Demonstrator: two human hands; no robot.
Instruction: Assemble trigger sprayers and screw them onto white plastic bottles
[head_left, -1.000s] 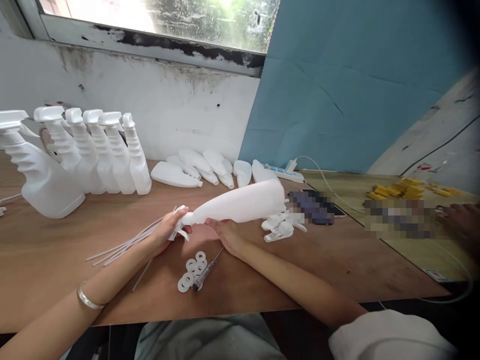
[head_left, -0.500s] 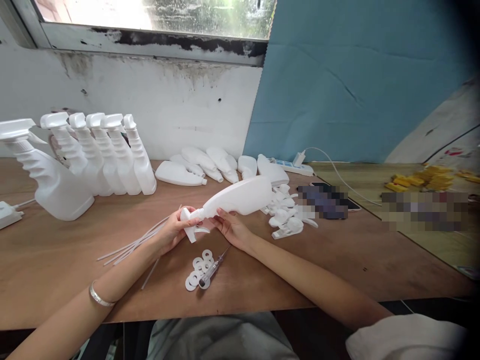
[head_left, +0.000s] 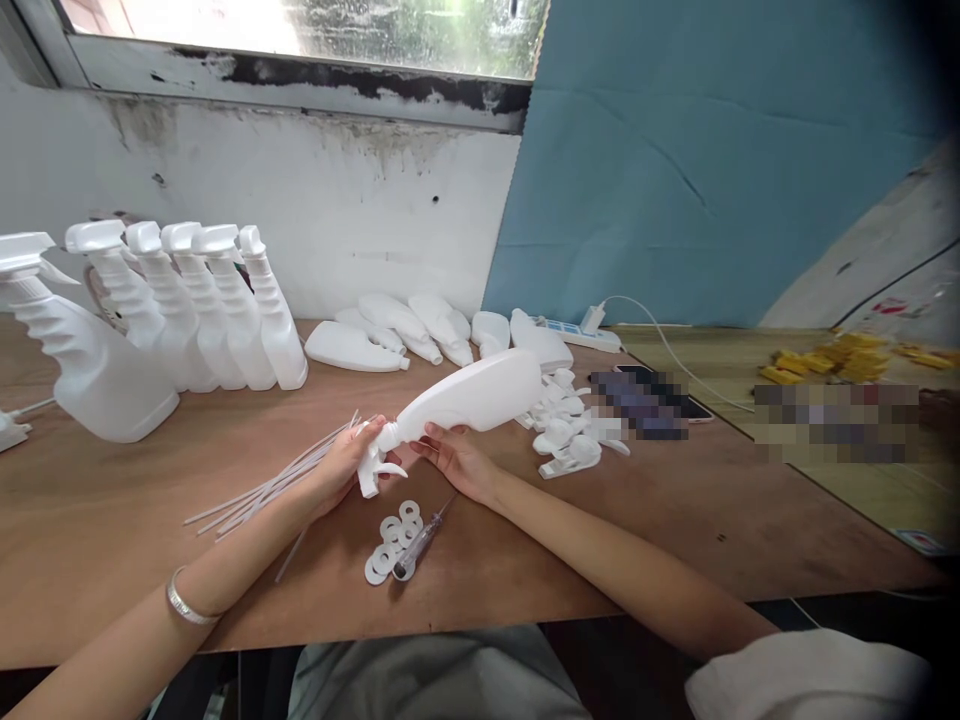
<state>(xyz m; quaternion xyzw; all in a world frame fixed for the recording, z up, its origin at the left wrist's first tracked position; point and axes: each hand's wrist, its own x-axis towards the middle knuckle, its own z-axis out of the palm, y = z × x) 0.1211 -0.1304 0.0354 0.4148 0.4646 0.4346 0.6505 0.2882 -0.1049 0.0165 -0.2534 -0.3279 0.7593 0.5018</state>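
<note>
A white spray bottle (head_left: 472, 392) lies tilted across both hands, its base up to the right. My left hand (head_left: 351, 462) is closed around the trigger sprayer head (head_left: 372, 468) at the bottle's neck. My right hand (head_left: 456, 460) grips the bottle's lower side near the neck, thumb against the plastic. Thin white tubes (head_left: 262, 500) lie under and beside my left forearm. Below the hands, several white ring washers (head_left: 383, 558) are heaped with a clear-handled screwdriver (head_left: 420, 543) resting on them.
Several finished-looking spray bottles (head_left: 281, 330) stand at the left. Bottles without heads (head_left: 352, 345) lie by the wall, and loose sprayer heads (head_left: 571, 455) are piled right of centre. Beyond are a power strip (head_left: 600, 338), a phone (head_left: 701, 408) and yellow pieces (head_left: 855, 357).
The sprayer head has turned a little at the neck, and my left fingers have shifted around it. The whole view has slid slightly.
</note>
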